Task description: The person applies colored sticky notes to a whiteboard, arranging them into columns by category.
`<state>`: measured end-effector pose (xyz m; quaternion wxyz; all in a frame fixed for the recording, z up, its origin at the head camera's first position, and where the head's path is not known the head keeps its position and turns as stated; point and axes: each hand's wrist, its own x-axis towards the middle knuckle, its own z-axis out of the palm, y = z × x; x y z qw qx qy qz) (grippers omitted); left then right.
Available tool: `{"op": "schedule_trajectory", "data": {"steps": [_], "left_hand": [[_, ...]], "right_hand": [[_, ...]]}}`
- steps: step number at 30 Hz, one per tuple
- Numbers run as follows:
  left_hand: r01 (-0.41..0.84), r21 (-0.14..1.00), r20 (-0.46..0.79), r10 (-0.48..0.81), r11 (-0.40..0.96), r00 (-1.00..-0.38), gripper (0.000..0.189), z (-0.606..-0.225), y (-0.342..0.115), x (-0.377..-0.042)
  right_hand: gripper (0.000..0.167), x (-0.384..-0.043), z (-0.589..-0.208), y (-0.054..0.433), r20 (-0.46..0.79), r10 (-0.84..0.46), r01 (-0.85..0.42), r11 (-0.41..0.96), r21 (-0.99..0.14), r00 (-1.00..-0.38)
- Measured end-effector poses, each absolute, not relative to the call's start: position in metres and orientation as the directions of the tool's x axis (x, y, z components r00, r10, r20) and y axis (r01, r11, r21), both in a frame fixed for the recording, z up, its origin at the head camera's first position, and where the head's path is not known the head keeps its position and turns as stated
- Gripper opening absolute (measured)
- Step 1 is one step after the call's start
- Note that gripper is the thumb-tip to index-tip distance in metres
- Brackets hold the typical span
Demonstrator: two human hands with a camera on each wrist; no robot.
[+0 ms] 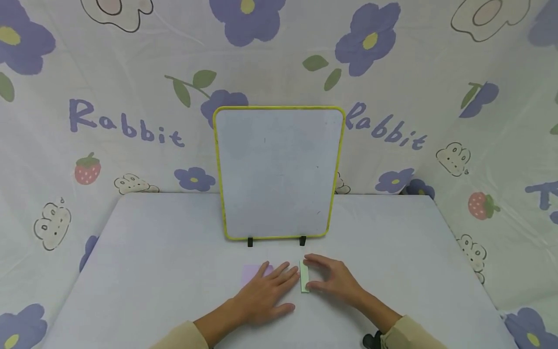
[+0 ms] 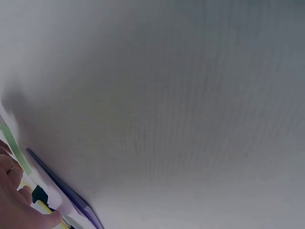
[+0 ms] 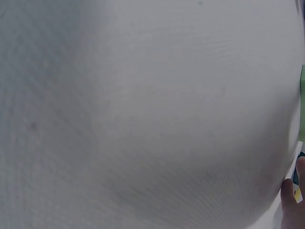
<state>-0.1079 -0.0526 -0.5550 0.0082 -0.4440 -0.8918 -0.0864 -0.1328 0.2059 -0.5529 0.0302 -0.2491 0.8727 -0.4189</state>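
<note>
- Your left hand (image 1: 266,293) lies at the lower centre, fingers straight and spread, partly covering the purple sheet (image 1: 249,273).
- Your right hand (image 1: 337,281) grips the green strip (image 1: 304,278) near both ends, between thumb and fingers, low and just right of centre.

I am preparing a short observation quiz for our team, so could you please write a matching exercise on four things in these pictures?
Things:
1. Whiteboard
2. Green strip
3. Purple sheet
4. Sleeves

Places, colours or states:
A. Partly hidden by the left hand
B. Beige
C. At the fingertips of the right hand
D. Framed in yellow

Right pairs: 1-D, 2-C, 3-A, 4-B
</note>
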Motion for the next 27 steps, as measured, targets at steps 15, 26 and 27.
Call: {"op": "schedule_trajectory", "data": {"steps": [15, 26, 27], "left_hand": [[0.809, 0.131, 0.086, 0.806, 0.573, -0.585, 0.065, -0.5581, -0.0484, -0.1073], [0.808, 0.137, 0.077, 0.807, 0.574, -0.586, 0.064, -0.5580, -0.0494, -0.1073], [0.807, 0.132, 0.079, 0.805, 0.576, -0.587, 0.064, -0.5574, -0.0495, -0.1072]], "right_hand": [[0.060, -0.1321, -0.5549, 0.2057, 0.157, -0.480, -0.439, 0.559, -0.704, -0.863], [0.054, -0.1339, -0.5554, 0.2039, 0.165, -0.475, -0.441, 0.559, -0.703, -0.865], [0.053, -0.1342, -0.5551, 0.2037, 0.166, -0.473, -0.441, 0.560, -0.701, -0.865]]}}
